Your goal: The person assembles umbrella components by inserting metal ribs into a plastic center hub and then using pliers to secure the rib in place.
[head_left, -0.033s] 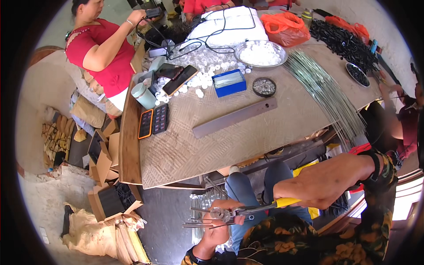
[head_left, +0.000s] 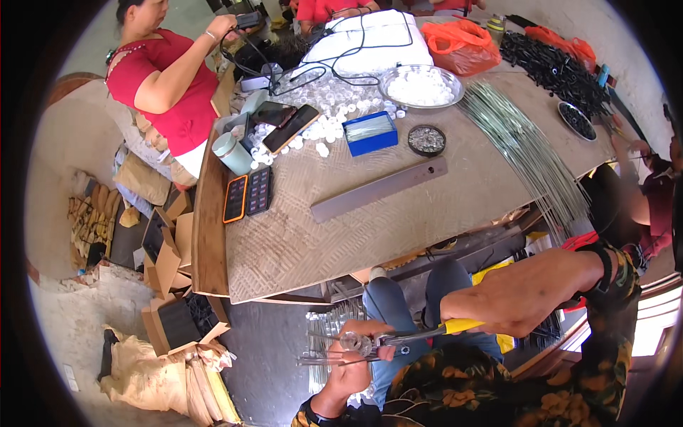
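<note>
Above my lap, my right hand (head_left: 501,299) is wrapped round the yellow grips of a pair of pliers (head_left: 455,326). The pliers' metal jaws reach left to my left hand (head_left: 348,363). That hand is closed round several thin metal rods (head_left: 320,361), which stick out to its left. A clear round plastic piece (head_left: 350,341) sits among its fingers, close to the plier jaws. Whether the jaws grip a rod is too small to tell. More metal rods (head_left: 320,324) lie in a bundle below, beside my knee.
The table (head_left: 284,249) ahead carries a metal bar (head_left: 377,188), a blue box of thin rods (head_left: 370,133), phones (head_left: 295,128), white caps in a bowl (head_left: 420,87) and long wires (head_left: 509,135). Cardboard boxes (head_left: 171,249) stand left. A person in red (head_left: 163,71) stands at the far left.
</note>
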`<state>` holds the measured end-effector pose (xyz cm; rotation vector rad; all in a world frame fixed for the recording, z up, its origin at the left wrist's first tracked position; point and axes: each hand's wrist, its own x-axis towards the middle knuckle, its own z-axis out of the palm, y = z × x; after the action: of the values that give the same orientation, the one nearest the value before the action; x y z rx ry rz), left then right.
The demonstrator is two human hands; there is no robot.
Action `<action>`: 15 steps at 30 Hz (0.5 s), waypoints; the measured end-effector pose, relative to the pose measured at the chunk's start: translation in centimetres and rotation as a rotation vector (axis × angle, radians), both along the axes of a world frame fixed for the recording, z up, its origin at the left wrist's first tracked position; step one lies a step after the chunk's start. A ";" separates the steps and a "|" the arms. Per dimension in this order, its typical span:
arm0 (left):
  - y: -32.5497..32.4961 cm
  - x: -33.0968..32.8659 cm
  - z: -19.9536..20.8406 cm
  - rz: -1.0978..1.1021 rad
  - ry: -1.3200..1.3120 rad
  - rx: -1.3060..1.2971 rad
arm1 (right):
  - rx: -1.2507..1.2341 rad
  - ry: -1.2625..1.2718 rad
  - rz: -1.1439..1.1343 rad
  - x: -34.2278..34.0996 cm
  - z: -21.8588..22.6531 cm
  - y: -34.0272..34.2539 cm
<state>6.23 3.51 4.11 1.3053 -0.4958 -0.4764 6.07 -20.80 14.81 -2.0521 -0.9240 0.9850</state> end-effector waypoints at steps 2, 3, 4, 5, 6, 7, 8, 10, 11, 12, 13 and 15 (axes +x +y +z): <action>0.2 -0.4 -0.9 0.051 -0.051 -0.067 | -0.050 0.048 -0.042 -0.4 0.4 0.4; 0.7 -0.2 -1.0 0.025 -0.038 -0.072 | -0.091 0.101 -0.067 -0.1 0.3 0.9; 1.0 -0.3 -1.0 0.055 -0.035 -0.069 | -0.090 0.104 -0.036 0.0 0.0 1.5; 1.2 -0.1 -0.7 0.123 -0.045 -0.093 | -0.103 -0.032 -0.122 0.0 -0.5 1.9; 1.6 0.0 0.0 0.208 -0.045 -0.116 | -0.112 -0.158 -0.190 0.1 -1.1 2.5; 2.5 0.8 0.9 0.237 -0.076 -0.129 | -0.090 -0.420 -0.250 0.2 -2.7 2.2; 4.3 1.8 1.6 0.266 -0.106 -0.140 | -0.220 -0.609 -0.377 0.6 -3.4 1.7; 8.6 2.4 2.0 0.392 -0.180 -0.211 | -0.395 -0.881 -0.469 1.4 -5.4 -1.0; 11.4 1.7 2.5 0.431 -0.223 -0.147 | -0.463 -0.959 -0.552 2.2 -6.9 -2.2; 13.8 0.7 3.3 0.464 -0.273 -0.082 | -0.517 -1.015 -0.577 3.0 -8.2 -3.7; 15.4 -0.2 3.3 0.462 -0.291 -0.085 | -0.584 -1.073 -0.611 3.6 -9.2 -5.3; 16.8 -1.5 1.7 0.560 -0.225 0.060 | -0.617 -1.113 -0.597 4.8 -11.3 -7.7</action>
<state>4.72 20.31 5.78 1.4924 -0.2814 0.1236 10.91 -28.47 3.54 -3.1900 -0.3853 -0.3438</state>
